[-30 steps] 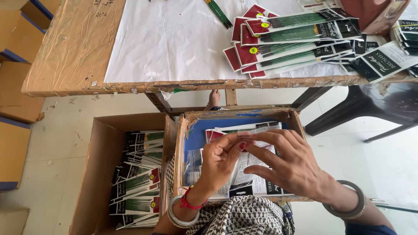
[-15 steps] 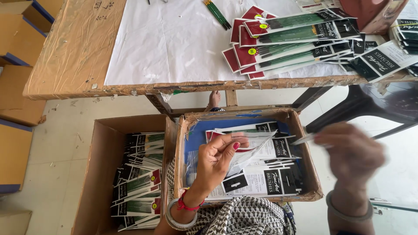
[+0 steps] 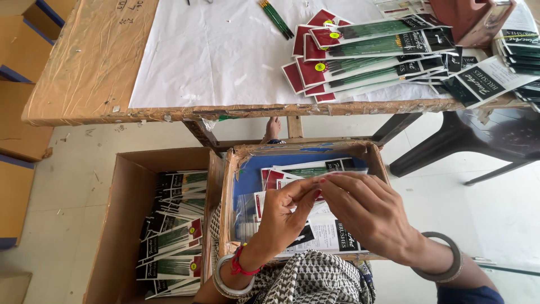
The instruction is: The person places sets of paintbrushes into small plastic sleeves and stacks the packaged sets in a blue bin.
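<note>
**Cardboard tray half full, packets piling up on both sides**

Pinching a brush packet (image 3: pixel 315 169) by its near edge, over the cardboard tray (image 3: pixel 228 214) on the lap: left hand (image 3: pixel 287 217) and right hand (image 3: pixel 371 217) meeting fingertip to fingertip, each grip closed on that thin edge, as far as can be made out. Resting on more loose packets and printed cards inside the same tray.

Judging progress from the piles: already stacking up in the open box (image 3: pixel 121 225) just left of the tray, a dense row of finished packets (image 3: pixel 174 236), though filling only its right side. Still waiting above, a fanned heap of red-and-black packets (image 3: pixel 365 56) and a spread of black header cards (image 3: pixel 484 81), so seemingly standing somewhere in the middle, with plenty left.

Carrying all this, a worn wooden surface (image 3: pixel 84 73) wrapped in brown tape, covered partly by a white sheet (image 3: pixel 214 50), with a few loose green brushes (image 3: pixel 277 18) lying near its far edge. Standing under its right end, a dark plastic chair (image 3: pixel 478 141). Stretching below, a pale, dusty floor (image 3: pixel 67 186); stacking up at the far left, more cardboard boxes (image 3: pixel 17 67).
</note>
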